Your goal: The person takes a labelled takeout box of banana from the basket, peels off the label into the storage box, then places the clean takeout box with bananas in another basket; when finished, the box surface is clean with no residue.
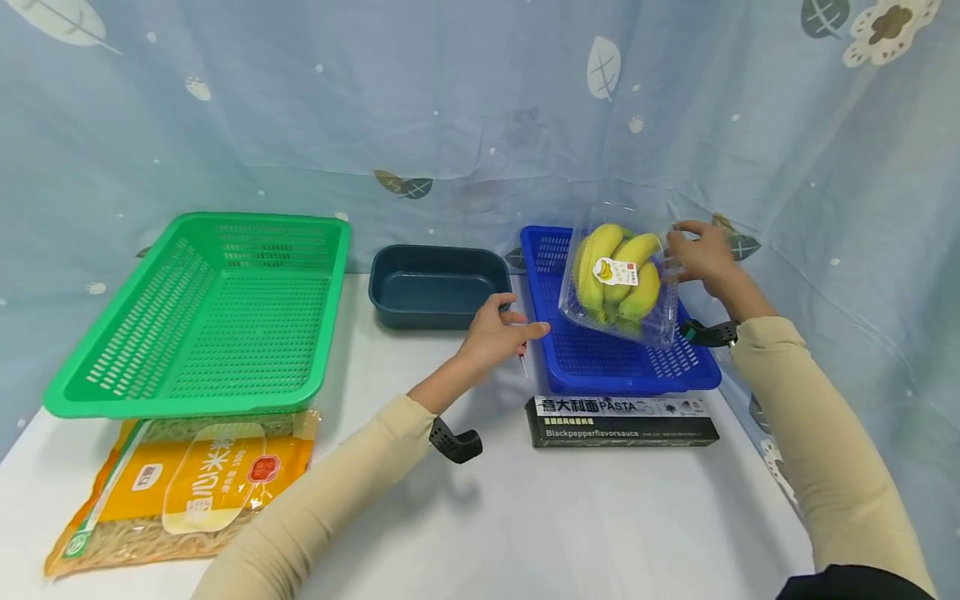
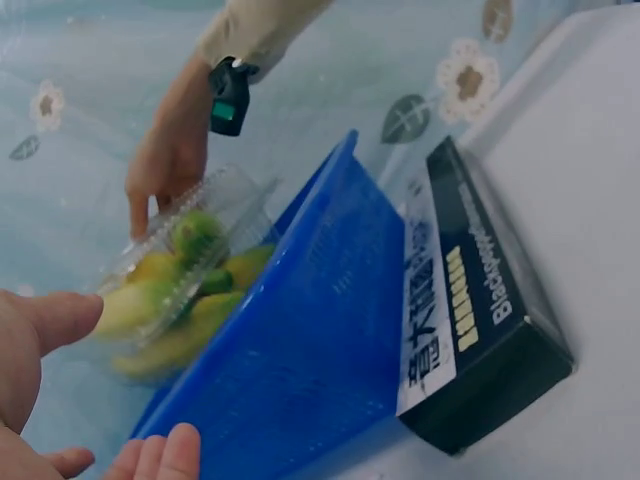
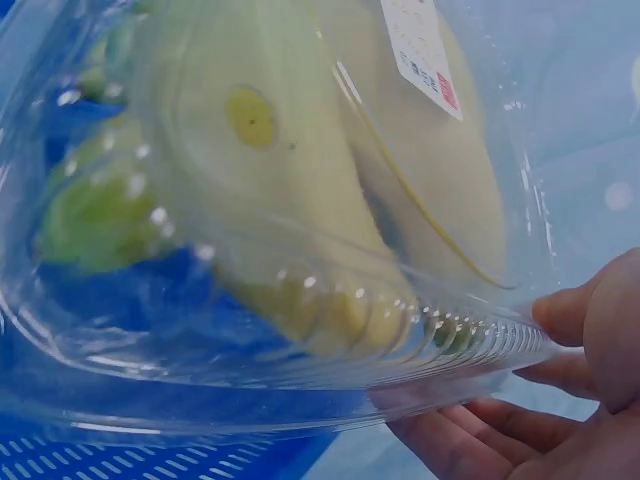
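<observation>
A clear plastic box of bananas [image 1: 617, 271] with a white label is tilted over the blue basket [image 1: 600, 358]. My right hand [image 1: 701, 250] pinches the box's right edge between thumb and fingers, as the right wrist view shows up close. My left hand [image 1: 495, 333] is to the left of the blue basket, its thumb stretched toward it and its fingers loosely bent around nothing. The left wrist view shows the left thumb and fingertips in front of the bananas [image 2: 190, 300] and the basket's side, apart from the box.
A black pasta box [image 1: 622, 422] lies before the blue basket. A dark teal tub [image 1: 438, 292] stands at the back middle. At left, a green basket [image 1: 330, 333] overlaps an orange noodle bag [image 1: 187, 483]. A small red-and-white thing [image 1: 522, 358] shows below the left hand.
</observation>
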Demonstrator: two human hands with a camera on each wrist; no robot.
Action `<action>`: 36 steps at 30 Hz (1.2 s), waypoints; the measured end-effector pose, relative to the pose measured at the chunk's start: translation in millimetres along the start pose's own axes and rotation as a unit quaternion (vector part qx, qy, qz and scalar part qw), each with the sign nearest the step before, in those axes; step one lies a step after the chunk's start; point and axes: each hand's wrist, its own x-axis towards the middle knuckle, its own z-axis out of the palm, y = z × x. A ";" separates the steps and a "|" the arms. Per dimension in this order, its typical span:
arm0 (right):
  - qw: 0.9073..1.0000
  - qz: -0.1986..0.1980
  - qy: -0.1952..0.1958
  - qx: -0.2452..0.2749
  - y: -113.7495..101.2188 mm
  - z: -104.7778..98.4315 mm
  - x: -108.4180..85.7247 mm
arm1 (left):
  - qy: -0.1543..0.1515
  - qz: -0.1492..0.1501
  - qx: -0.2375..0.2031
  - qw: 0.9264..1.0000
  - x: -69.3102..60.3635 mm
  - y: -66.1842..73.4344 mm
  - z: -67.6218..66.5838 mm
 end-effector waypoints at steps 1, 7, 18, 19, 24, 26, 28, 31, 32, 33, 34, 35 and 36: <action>1.000 -0.001 0.006 0.002 -1.8 -1.9 -2.3 | 0.001 0.001 0.013 1.000 -0.9 1.3 -0.8; 0.999 0.009 0.036 0.003 -17.7 -4.7 -13.9 | 0.001 0.003 0.049 0.999 -5.2 6.5 0.5; 0.995 0.025 0.040 0.087 -51.2 5.1 -38.7 | -0.022 0.026 -0.041 0.999 -8.9 20.5 11.0; 0.995 0.023 0.040 0.092 -53.9 6.5 -41.0 | -0.024 0.028 -0.055 0.998 -10.0 22.8 12.2; 0.993 0.016 0.038 0.108 -66.5 19.6 -49.7 | -0.010 0.050 -0.132 0.990 -18.8 33.1 18.6; 0.992 0.014 0.036 0.119 -70.6 25.6 -52.6 | 0.001 0.066 -0.161 0.985 -22.4 35.9 20.8; 0.990 0.013 0.035 0.139 -74.1 30.4 -55.5 | 0.015 0.085 -0.181 0.980 -25.3 38.2 22.2; 0.984 0.011 0.031 0.173 -77.9 34.9 -60.3 | 0.040 0.105 -0.185 0.976 -28.7 41.0 21.6; 0.982 0.011 0.030 0.184 -78.6 35.9 -61.9 | 0.048 0.109 -0.186 0.975 -29.5 41.6 20.7; 0.980 0.012 0.030 0.196 -79.2 37.0 -63.3 | 0.054 0.111 -0.187 0.975 -30.4 42.1 19.7; 0.978 0.012 0.029 0.205 -79.6 38.2 -64.9 | 0.059 0.112 -0.187 0.974 -31.1 42.4 18.4; 0.977 0.013 0.029 0.211 -80.1 39.5 -66.7 | 0.060 0.112 -0.189 0.974 -31.9 42.5 16.9; 0.976 0.013 0.030 0.216 -80.1 40.5 -68.2 | 0.061 0.111 -0.190 0.974 -32.8 42.5 15.4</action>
